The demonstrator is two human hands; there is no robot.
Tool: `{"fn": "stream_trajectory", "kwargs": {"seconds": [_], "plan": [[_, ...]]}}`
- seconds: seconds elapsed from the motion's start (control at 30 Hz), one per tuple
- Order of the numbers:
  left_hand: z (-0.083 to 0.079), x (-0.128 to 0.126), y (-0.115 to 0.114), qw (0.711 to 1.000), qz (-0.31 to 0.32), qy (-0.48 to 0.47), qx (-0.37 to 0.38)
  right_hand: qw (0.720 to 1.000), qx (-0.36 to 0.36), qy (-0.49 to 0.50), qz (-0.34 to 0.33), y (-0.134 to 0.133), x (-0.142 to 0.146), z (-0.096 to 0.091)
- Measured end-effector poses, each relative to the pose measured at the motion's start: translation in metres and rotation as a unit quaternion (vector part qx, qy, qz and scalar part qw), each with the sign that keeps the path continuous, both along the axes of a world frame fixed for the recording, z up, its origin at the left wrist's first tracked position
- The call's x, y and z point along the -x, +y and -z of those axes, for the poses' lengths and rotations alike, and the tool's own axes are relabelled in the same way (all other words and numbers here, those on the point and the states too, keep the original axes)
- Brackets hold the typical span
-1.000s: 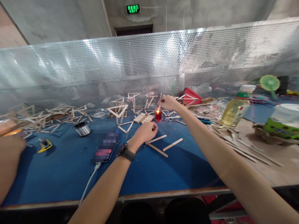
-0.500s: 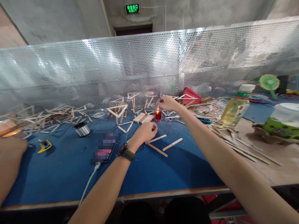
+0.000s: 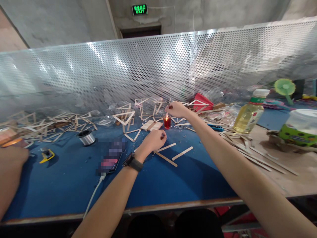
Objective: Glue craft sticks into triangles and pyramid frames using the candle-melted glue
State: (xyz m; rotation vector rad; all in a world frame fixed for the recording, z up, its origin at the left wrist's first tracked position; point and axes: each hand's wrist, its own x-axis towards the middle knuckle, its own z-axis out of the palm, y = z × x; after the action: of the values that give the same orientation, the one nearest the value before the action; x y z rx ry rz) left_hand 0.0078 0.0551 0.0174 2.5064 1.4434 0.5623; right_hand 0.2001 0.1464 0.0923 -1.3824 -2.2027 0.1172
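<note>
My right hand (image 3: 176,109) is pinched closed just above a small red glass candle (image 3: 167,122) with a lit flame. Something pale shows below the fingertips, too small to name against the flame. My left hand (image 3: 155,140), with a dark watch on its wrist, rests on the blue tabletop with its fingers curled; what they hold, if anything, is hidden. Beside it lie loose craft sticks (image 3: 182,153), one partly under the hand. Behind it is a flat panel of joined craft sticks (image 3: 151,125).
Stick frames (image 3: 74,122) crowd the back left. A phone (image 3: 112,157) with a white cable, a solder-like spool (image 3: 86,137) and a yellow tool (image 3: 47,155) lie left. At right stand a yellow-liquid bottle (image 3: 249,114) and a green tub (image 3: 299,130). Another person's hand (image 3: 15,158) is far left.
</note>
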Motion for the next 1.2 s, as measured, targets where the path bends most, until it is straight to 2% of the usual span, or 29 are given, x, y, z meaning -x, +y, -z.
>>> {"fn": "stream_trajectory", "kwargs": {"seconds": [0.23, 0.47, 1.2], "plan": [[-0.0011, -0.0003, -0.0014, 1.000, -0.003, 0.006, 0.005, 1.000, -0.016, -0.013, -0.008, 0.0023, -0.0004, 0.0014], [-0.0011, -0.0008, -0.0023, 1.000, -0.005, 0.007, 0.004, 1.000, -0.007, 0.008, -0.009, 0.0030, -0.0009, 0.0019], [-0.0014, -0.0001, -0.0024, 1.000, -0.001, 0.004, 0.013, 1.000, -0.008, -0.023, -0.002, 0.0026, 0.0013, 0.0006]]}}
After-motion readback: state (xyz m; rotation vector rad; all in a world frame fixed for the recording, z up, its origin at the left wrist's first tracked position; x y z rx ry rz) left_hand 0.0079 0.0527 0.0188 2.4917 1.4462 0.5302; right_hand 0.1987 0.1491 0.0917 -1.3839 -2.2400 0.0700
